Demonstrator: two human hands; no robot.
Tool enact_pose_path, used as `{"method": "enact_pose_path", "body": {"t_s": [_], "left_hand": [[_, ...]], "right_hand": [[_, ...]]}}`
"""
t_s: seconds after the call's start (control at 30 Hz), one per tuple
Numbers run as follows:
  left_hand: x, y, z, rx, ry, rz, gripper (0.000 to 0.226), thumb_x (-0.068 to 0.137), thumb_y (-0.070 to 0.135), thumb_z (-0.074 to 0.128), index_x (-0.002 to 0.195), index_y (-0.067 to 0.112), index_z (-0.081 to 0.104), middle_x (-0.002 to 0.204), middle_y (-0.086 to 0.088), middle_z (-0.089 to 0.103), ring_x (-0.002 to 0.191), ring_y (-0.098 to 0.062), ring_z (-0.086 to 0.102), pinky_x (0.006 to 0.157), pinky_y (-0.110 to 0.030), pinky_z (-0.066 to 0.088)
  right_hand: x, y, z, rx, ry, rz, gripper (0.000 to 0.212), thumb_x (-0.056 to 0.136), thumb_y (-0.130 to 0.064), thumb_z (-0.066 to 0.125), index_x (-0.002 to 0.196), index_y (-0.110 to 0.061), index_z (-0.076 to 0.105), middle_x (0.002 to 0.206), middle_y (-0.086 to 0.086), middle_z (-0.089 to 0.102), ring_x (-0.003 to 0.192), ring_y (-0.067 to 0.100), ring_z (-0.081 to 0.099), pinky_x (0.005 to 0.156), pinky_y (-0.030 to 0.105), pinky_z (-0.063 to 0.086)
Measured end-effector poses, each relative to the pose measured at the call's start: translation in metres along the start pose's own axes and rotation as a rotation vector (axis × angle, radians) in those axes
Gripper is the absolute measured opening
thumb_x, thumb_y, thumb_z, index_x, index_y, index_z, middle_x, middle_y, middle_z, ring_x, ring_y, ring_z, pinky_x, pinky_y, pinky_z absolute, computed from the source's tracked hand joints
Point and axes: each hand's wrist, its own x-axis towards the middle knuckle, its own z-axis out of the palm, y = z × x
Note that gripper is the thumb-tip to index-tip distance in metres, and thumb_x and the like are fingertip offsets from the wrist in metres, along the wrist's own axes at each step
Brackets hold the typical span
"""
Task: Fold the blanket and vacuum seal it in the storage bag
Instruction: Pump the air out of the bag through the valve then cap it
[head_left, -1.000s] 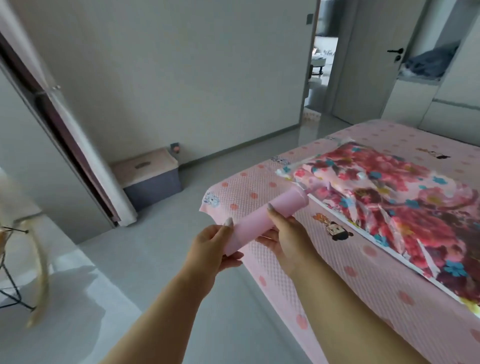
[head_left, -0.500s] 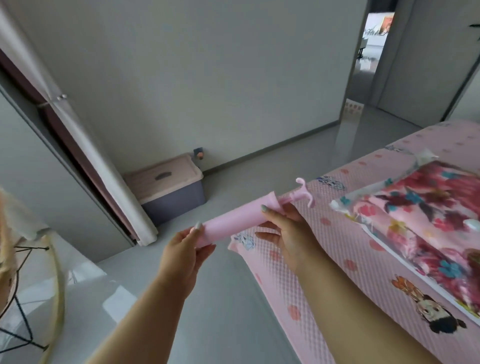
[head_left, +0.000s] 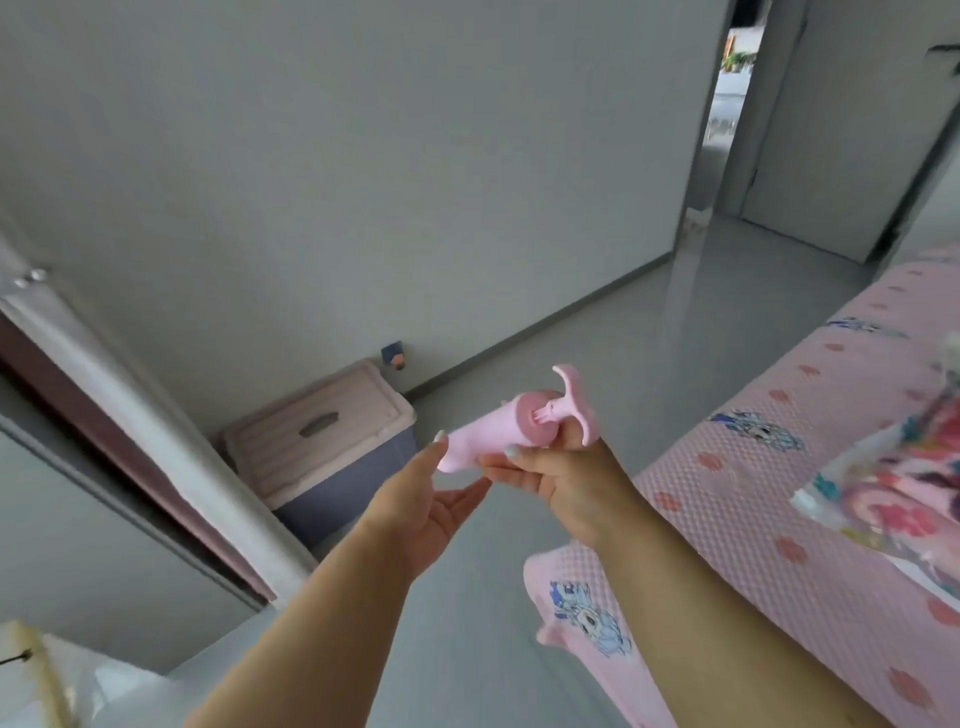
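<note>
Pink plastic hand pump (head_left: 498, 434) held in mid-air beside the bed (head_left: 779, 519), its long axis running from the left hand (head_left: 423, 506) up to the T-handle (head_left: 571, 405) just past the right fingers. The right hand (head_left: 566, 480) curls round the barrel; the left hand's fingers lie straight and loose, apparently only touching the base. The bagged blanket (head_left: 893, 483) lies well to the right of both hands, nearer the right hand.

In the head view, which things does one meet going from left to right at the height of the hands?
Curtain → storage box → left hand → pump → right hand → bed → bagged blanket.
</note>
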Motion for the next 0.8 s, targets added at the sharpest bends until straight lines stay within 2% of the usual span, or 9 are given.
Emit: {"method": "enact_pose_path", "body": {"t_s": [0.13,0.2,0.3,0.37,0.43,0.53,0.63,0.7,0.8], "left_hand": [[0.062,0.056,0.014,0.205,-0.125,-0.167,0.044,0.096,0.040,0.055,0.126,0.008,0.052,0.106,-0.029,0.066,0.089,-0.038,0.069,0.080,-0.049,0.057],[0.092,0.075,0.028,0.210,-0.247,-0.258,0.043,0.098,0.046,0.047,0.120,0.010,0.058,0.098,-0.022,0.066,0.070,-0.034,0.069,0.062,-0.049,0.057],[0.145,0.096,0.051,0.310,-0.247,-0.309,0.035,0.095,0.049,0.050,0.110,0.020,0.064,0.104,-0.014,0.066,0.086,-0.030,0.065,0.056,-0.039,0.055],[0.188,0.103,0.066,0.398,-0.260,-0.225,0.026,0.098,0.039,0.051,0.114,0.023,0.064,0.105,-0.010,0.070,0.095,-0.029,0.066,0.065,-0.034,0.053],[0.231,0.109,0.082,0.416,-0.342,-0.199,0.033,0.099,0.030,0.050,0.132,0.024,0.054,0.118,-0.015,0.067,0.096,-0.030,0.068,0.068,-0.039,0.055],[0.292,0.128,0.114,0.448,-0.403,-0.269,0.040,0.101,0.030,0.046,0.140,0.025,0.043,0.134,-0.015,0.057,0.077,-0.025,0.071,0.063,-0.046,0.056],[0.349,0.143,0.152,0.592,-0.392,-0.267,0.033,0.101,0.024,0.044,0.130,0.014,0.057,0.113,-0.009,0.068,0.061,-0.016,0.063,0.078,-0.043,0.050],[0.379,0.147,0.184,0.660,-0.375,-0.205,0.030,0.095,0.016,0.049,0.118,0.005,0.064,0.090,-0.006,0.070,0.067,-0.016,0.060,0.072,-0.032,0.045],[0.415,0.146,0.235,0.744,-0.406,-0.233,0.033,0.086,0.010,0.058,0.116,0.001,0.066,0.094,-0.008,0.070,0.077,-0.017,0.060,0.072,-0.030,0.038]], "right_hand": [[0.060,-0.009,0.016,-0.169,0.060,0.040,0.042,0.074,0.010,0.054,0.101,-0.021,0.066,0.123,-0.001,0.062,0.104,0.026,0.064,0.080,0.030,0.056],[0.090,-0.010,0.012,-0.171,0.093,0.076,0.054,0.074,0.020,0.033,0.093,-0.017,0.068,0.124,-0.004,0.065,0.096,0.028,0.064,0.084,0.036,0.055],[0.141,-0.014,-0.002,-0.149,0.146,0.079,0.049,0.082,0.018,0.026,0.086,-0.010,0.066,0.118,0.001,0.069,0.095,0.036,0.067,0.090,0.048,0.054],[0.177,-0.017,-0.015,-0.233,0.176,0.068,0.039,0.096,0.005,0.034,0.088,-0.015,0.066,0.106,0.001,0.071,0.086,0.029,0.069,0.086,0.043,0.055],[0.216,-0.022,-0.031,-0.400,0.195,0.045,0.031,0.102,-0.008,0.039,0.091,-0.024,0.064,0.098,-0.006,0.069,0.085,0.017,0.067,0.082,0.035,0.055],[0.276,-0.036,-0.052,-0.680,0.236,0.006,0.033,0.098,-0.007,0.042,0.095,-0.035,0.059,0.107,-0.016,0.058,0.095,0.003,0.058,0.084,0.023,0.049],[0.324,-0.055,-0.076,-0.815,0.331,-0.048,0.028,0.095,-0.011,0.049,0.115,-0.031,0.053,0.126,-0.008,0.041,0.116,0.006,0.045,0.092,0.018,0.037],[0.348,-0.071,-0.099,-0.817,0.436,-0.033,0.031,0.096,-0.020,0.053,0.123,-0.033,0.050,0.132,-0.005,0.034,0.120,0.011,0.044,0.096,0.021,0.038],[0.371,-0.093,-0.135,-0.734,0.635,0.031,0.041,0.093,-0.037,0.058,0.131,-0.035,0.043,0.133,-0.004,0.039,0.114,0.017,0.053,0.094,0.033,0.050]]}}
